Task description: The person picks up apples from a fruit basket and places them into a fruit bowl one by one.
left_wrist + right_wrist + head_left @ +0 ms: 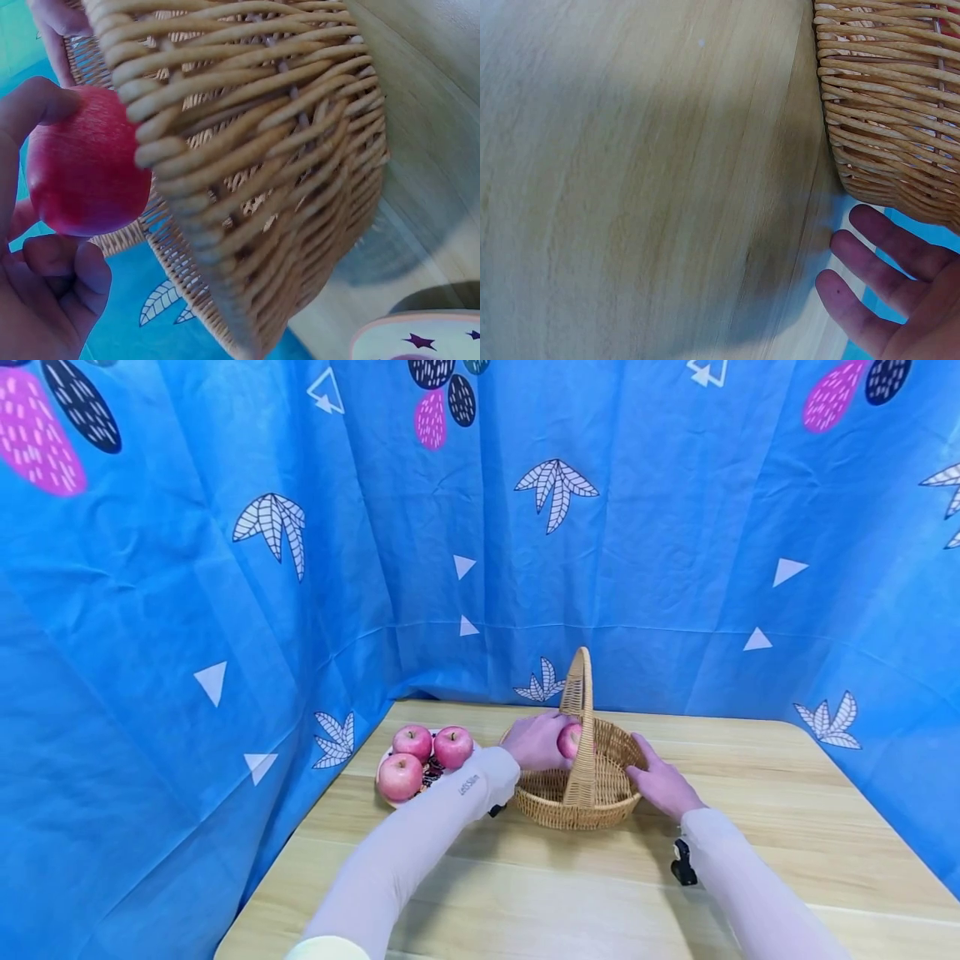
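Observation:
My left hand (538, 742) holds a red apple (90, 161) at the basket's opening, beside the tall handle. In the left wrist view, the thumb lies on top of the apple and other fingers curl below it. The wicker basket (577, 817) stands upright on the table. At its right side, my right hand (667, 783) grips the rim, with the thumb over the edge. Three of its fingers (877, 274) spread loosely along the outer wall in the right wrist view; the thumb is hidden there.
Left of the basket, a patterned plate (384, 758) bears three more red apples (401, 777). The light wooden table (555, 893) extends to a blue patterned curtain (660, 568) at the back and left. The arched basket handle (582, 693) rises between my hands.

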The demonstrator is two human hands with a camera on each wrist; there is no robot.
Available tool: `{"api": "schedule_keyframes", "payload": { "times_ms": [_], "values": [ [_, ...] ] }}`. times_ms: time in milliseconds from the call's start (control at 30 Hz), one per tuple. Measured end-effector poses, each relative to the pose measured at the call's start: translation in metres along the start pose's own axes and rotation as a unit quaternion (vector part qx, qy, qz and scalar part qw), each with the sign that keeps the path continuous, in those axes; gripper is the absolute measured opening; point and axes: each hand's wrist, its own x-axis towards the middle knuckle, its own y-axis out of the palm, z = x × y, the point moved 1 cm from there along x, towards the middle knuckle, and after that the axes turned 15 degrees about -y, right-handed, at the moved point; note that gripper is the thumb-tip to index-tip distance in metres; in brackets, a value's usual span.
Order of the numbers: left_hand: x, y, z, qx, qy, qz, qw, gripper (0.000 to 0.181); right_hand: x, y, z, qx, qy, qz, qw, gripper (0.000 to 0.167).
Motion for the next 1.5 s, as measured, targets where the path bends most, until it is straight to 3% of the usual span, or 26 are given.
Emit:
{"api": "schedule_keyframes", "payload": {
  "times_ms": [667,1500],
  "values": [
    [-0.015,-0.019,0.019,-0.05,-0.013,-0.024,0.9984,0.079,-0.002,0.001,0.003,-0.001,-0.002,0.003,1.0,0.075],
    [-0.038,-0.046,0.046,-0.07,-0.022,-0.064,0.9952,0.073,0.0,0.001,0.002,-0.002,-0.004,0.003,1.0,0.075]
  ]
}}
